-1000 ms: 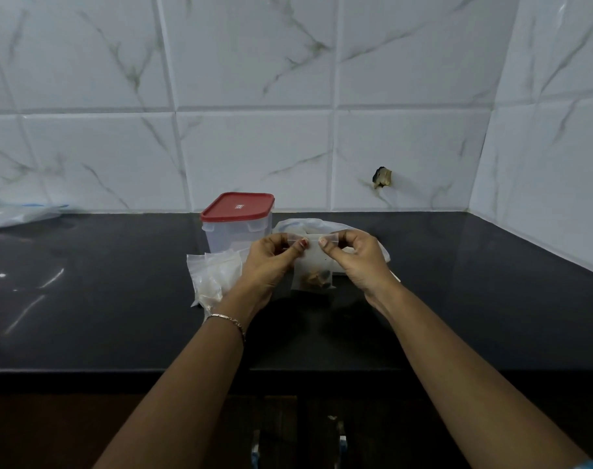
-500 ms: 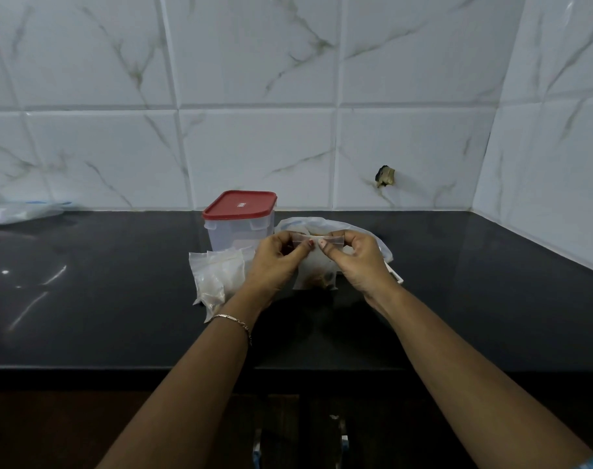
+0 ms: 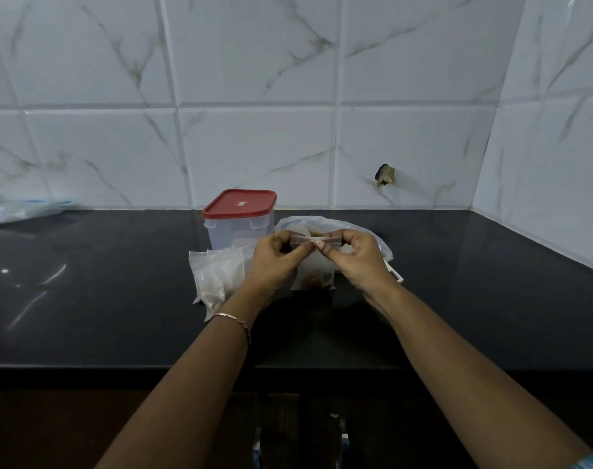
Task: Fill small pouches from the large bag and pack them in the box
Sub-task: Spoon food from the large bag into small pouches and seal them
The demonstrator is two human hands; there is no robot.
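A small clear pouch (image 3: pixel 315 277) with brown pieces at its bottom hangs upright between my hands above the black counter. My left hand (image 3: pixel 276 258) pinches the left part of its top strip. My right hand (image 3: pixel 354 257) pinches the right part of that strip. Behind my hands lies the large white plastic bag (image 3: pixel 325 222), partly hidden. The clear box with a red lid (image 3: pixel 238 218) stands shut at the back, left of the bag. A pile of small clear pouches (image 3: pixel 217 275) lies in front of the box, beside my left wrist.
The black counter (image 3: pixel 102 299) runs from the left edge to the tiled corner on the right. A white plastic item (image 3: pixel 14 211) lies at the far left by the wall. A broken hole (image 3: pixel 385 175) marks the wall tile behind.
Both hands stay on the pouch's top strip, and their fingertips have drawn closer together along it. The pouch hangs a little higher than before.
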